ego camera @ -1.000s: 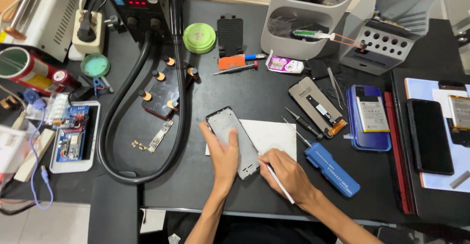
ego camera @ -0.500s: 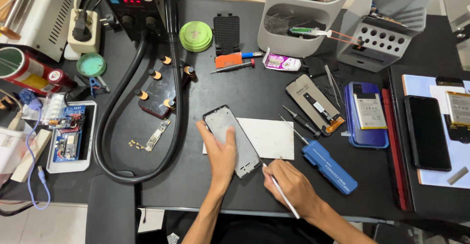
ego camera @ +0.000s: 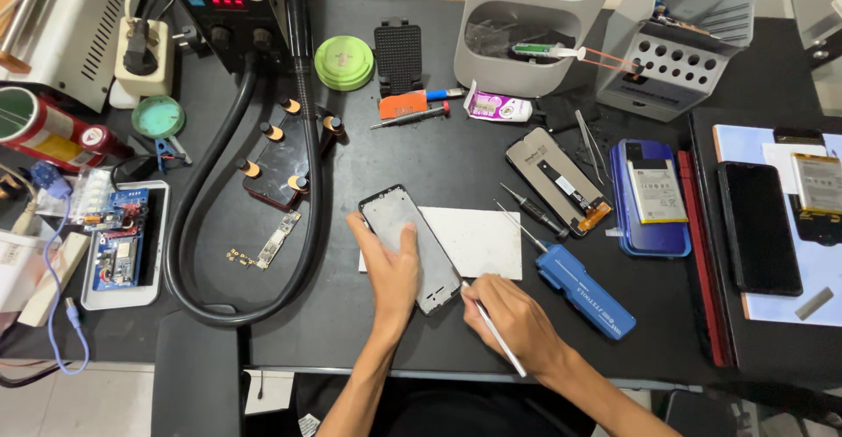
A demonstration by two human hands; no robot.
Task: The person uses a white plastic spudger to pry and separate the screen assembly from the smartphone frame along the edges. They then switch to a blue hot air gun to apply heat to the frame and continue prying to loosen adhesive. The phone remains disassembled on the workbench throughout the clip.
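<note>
Right hand (ego camera: 513,318) has returned, its grip holding a stylus (ego camera: 496,336) at the phone frame (ego camera: 412,246) on the black bench (ego camera: 421,152).

Under your left hand (ego camera: 392,270) lies a phone frame (ego camera: 410,246), a slim dark grey rectangle with rounded corners and a thin black rim. It rests flat, face up, set at a slant so its top end points away to the left and its lower end comes toward you on the right. Its lower half overlaps a white rectangular sheet (ego camera: 474,241) on the dark desk (ego camera: 421,161). In your right hand (ego camera: 517,323) you hold a thin white stylus-like tool (ego camera: 494,334), angled, its tip touching the frame's lower corner.
</note>
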